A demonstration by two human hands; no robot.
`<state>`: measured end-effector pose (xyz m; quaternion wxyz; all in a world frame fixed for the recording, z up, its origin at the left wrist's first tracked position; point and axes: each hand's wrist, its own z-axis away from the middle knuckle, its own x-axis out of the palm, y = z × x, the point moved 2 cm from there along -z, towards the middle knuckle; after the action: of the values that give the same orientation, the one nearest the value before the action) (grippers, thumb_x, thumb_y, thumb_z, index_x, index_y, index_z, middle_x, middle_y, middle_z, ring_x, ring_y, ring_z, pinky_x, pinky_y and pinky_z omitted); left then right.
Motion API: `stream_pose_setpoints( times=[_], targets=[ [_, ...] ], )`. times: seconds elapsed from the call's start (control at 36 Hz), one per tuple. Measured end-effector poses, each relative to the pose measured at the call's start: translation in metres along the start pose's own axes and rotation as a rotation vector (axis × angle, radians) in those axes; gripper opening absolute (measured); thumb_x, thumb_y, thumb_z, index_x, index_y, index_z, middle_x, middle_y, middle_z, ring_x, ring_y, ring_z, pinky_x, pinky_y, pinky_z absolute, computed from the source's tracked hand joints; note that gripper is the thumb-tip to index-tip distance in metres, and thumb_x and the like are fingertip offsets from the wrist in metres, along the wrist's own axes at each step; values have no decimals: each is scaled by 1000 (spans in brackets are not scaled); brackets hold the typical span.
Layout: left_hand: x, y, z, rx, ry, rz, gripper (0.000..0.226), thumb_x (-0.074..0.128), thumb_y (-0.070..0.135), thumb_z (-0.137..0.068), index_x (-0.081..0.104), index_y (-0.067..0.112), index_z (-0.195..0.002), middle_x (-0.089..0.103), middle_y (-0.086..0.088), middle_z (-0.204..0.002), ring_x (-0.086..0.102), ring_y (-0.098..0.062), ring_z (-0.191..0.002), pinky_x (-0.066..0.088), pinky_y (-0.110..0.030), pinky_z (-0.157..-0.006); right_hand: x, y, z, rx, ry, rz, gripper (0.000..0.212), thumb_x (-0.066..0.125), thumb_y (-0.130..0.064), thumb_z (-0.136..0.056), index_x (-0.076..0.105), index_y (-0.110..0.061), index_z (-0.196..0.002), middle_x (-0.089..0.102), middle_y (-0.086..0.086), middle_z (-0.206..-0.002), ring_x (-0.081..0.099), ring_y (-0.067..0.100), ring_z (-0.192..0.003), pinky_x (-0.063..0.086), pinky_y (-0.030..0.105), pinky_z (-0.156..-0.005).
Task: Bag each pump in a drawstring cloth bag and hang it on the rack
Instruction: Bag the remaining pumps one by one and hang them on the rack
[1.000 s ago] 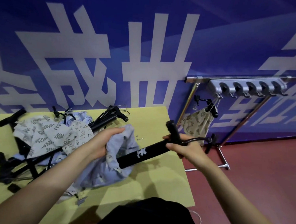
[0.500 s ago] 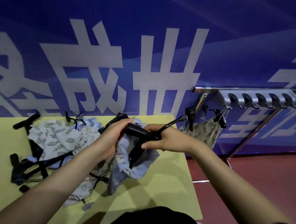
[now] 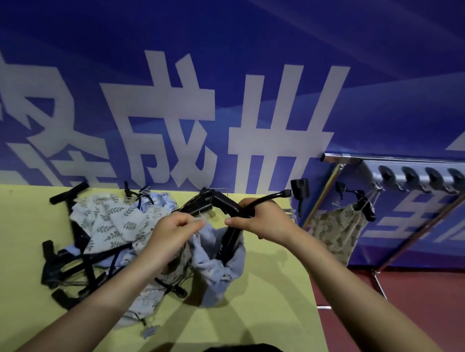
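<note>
A black pump (image 3: 231, 237) stands nearly upright with its lower part inside a light blue drawstring cloth bag (image 3: 217, 267) above the yellow table (image 3: 270, 300). My right hand (image 3: 261, 221) grips the pump's top, where the handle and hose stick out. My left hand (image 3: 173, 232) pinches the bag's rim on the left side. To the right stands a metal rack (image 3: 421, 178) with a row of hooks. One leaf-print bag (image 3: 336, 236) with a pump in it hangs from the rack's left end.
A pile of several black pumps (image 3: 65, 263) and leaf-print and blue cloth bags (image 3: 114, 223) lies on the table's left half. A blue wall with large white characters runs behind. Red floor (image 3: 422, 310) lies right of the table's edge.
The pump has swung from lying slanted across the table to nearly upright, and it has sunk deeper into the blue bag. My left hand has shifted up to the bag's rim.
</note>
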<state>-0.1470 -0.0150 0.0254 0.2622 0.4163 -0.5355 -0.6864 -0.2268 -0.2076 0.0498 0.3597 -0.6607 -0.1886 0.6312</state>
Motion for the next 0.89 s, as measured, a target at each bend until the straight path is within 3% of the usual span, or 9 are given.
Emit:
stream_pose_setpoints(
  times=[0.14,0.22,0.28,0.36,0.42,0.5,0.64,0.75,0.89],
  targets=[
    [4,-13,-7,-369,-258,119,28,56,23,-62,54,12,-88,47,-6,-75,46,-16,-64,37,-26,-57,4,-3,-5,-57,-63,-4,27,77,-46,-75,68,-21,-79,52,-11,-58,49,2,-52,36,19,-46],
    [12,-28,-8,-603,-449,116,33,56,30,-83,51,11,-109,57,-15,-95,53,-24,-81,45,-26,-62,5,-4,-7,-81,-68,25,29,77,-48,-74,71,-20,-81,55,-10,-59,50,4,-52,38,23,-49],
    [17,-39,-10,-631,-422,25,35,48,38,-94,51,10,-115,62,-12,-88,56,-21,-73,45,-23,-55,5,-5,-7,-93,-75,38,28,77,-49,-74,71,-23,-84,58,-12,-61,53,2,-54,39,21,-49],
    [22,-47,-15,-571,-360,-100,32,54,40,-93,57,8,-98,52,-1,-55,46,-11,-41,36,-17,-40,4,-4,-8,-103,-87,65,30,76,-52,-74,71,-25,-87,61,-12,-65,54,2,-57,41,22,-52],
    [23,-50,-15,-572,-378,-150,27,63,35,-88,60,8,-89,51,-4,-55,46,-12,-39,35,-17,-40,4,-2,-9,-103,-101,73,30,74,-54,-74,71,-26,-86,62,-10,-66,54,3,-59,43,27,-56],
    [22,-59,-16,-559,-384,-200,26,71,25,-72,68,2,-84,60,-17,-73,56,-21,-59,42,-28,-55,1,-1,-5,-86,-190,-28,23,72,-45,-80,72,-25,-91,67,-2,-74,58,6,-63,49,33,-61],
    [20,-46,-23,-499,-136,336,12,52,-4,-89,64,-3,-88,68,-19,-85,64,-27,-82,53,-35,-80,-3,2,1,-65,-225,-166,21,73,-29,-84,68,-13,-97,67,1,-75,62,9,-63,43,17,-51],
    [17,-16,-32,-362,-120,591,19,42,6,-93,59,6,-99,65,-19,-99,60,-30,-96,44,-44,-97,-1,5,0,-54,-119,-218,23,80,-28,-78,65,-12,-86,68,2,-70,66,14,-63,44,21,-47],
    [16,16,-31,-183,-114,333,34,62,51,-73,71,20,-85,71,-13,-103,64,-28,-104,46,-44,-97,0,-2,-5,-61,-101,-158,13,80,-36,-76,72,-27,-81,69,-13,-70,64,6,-63,52,29,-65]
  ],
)
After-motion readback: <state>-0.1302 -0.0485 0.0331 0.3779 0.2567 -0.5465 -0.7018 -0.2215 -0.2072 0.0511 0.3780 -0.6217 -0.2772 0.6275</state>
